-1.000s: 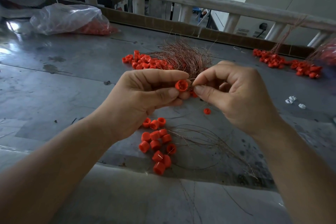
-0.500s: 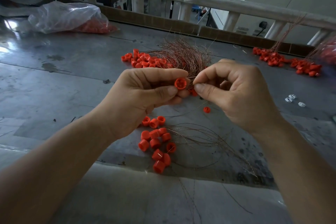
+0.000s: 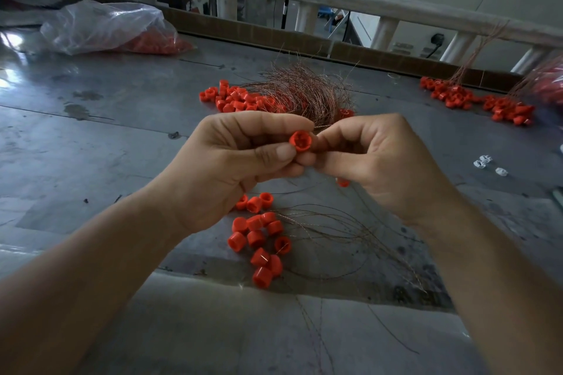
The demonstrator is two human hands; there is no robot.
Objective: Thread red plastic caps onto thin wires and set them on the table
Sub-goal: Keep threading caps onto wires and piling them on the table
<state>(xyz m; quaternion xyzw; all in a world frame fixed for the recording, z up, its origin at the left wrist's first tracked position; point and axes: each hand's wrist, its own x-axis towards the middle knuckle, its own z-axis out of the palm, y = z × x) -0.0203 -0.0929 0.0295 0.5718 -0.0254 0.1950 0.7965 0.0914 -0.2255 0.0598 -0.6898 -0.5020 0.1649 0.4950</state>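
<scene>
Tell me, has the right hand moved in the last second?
Yes. The right hand has edged left toward the held cap; it now partly covers the loose cap on the table, which showed fully before.

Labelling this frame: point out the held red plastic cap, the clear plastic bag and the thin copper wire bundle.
Held red plastic cap (image 3: 300, 141): head view, open end.
Clear plastic bag (image 3: 103, 26): head view, crumpled top.
Thin copper wire bundle (image 3: 307, 91): head view, dense middle.
</scene>
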